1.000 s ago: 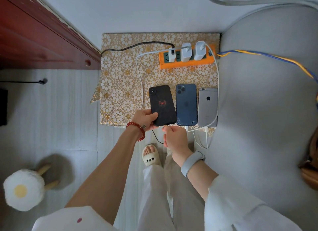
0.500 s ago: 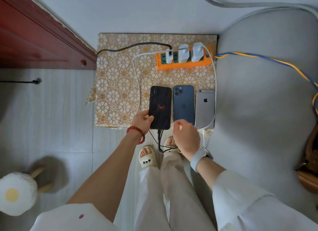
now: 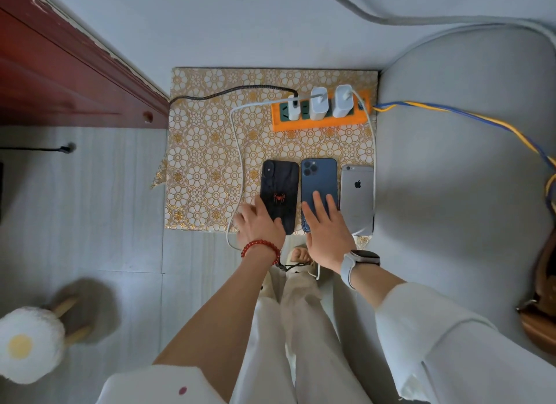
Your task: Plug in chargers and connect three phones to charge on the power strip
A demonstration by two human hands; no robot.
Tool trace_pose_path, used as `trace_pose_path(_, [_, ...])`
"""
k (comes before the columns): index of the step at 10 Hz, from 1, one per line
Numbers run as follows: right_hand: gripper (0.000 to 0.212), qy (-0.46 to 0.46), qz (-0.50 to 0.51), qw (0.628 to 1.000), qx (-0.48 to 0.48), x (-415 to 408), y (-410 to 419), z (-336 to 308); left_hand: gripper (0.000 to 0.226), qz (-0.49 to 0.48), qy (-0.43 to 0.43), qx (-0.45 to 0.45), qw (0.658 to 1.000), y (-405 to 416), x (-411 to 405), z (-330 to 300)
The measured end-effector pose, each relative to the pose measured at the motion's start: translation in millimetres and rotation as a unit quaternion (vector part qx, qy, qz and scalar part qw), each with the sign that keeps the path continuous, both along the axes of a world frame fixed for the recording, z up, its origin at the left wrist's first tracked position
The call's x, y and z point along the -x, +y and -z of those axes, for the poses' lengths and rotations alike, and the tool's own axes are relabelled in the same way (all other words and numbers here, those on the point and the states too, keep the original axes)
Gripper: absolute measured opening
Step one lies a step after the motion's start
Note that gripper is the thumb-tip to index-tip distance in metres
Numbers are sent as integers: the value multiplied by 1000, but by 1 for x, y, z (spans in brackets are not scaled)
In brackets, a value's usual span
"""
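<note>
Head cam: L hand [image 3: 261, 223] flat on black phone [image 3: 279, 193], R hand [image 3: 326, 229] flat on blue phone [image 3: 319, 181], fingers straight, nothing gripped. 3 chargers [image 3: 317, 107] in orange power strip [image 3: 322, 123].

Left hand [image 3: 260, 223] on black phone [image 3: 279, 194], right hand [image 3: 326, 232] on blue phone [image 3: 319, 181] (fingers flat).

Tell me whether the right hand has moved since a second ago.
Yes. The right hand went from below the mat edge forward onto the dark blue phone, toward the orange power strip, fingers now flat.
</note>
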State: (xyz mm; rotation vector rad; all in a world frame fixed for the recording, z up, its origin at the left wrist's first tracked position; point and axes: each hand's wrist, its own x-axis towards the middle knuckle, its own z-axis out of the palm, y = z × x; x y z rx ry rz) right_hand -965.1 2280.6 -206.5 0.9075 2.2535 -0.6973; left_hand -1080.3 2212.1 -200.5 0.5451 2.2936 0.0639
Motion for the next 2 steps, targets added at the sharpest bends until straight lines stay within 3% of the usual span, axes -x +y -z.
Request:
trace_pose_path(1, [61, -17, 8, 999, 33, 5, 7, -7, 55, 19, 0, 31, 999, 5, 6, -7])
trace_pose_path(2, [53, -17, 32, 997, 73, 16, 21, -24, 54, 47, 4, -3, 999, 9, 15, -18])
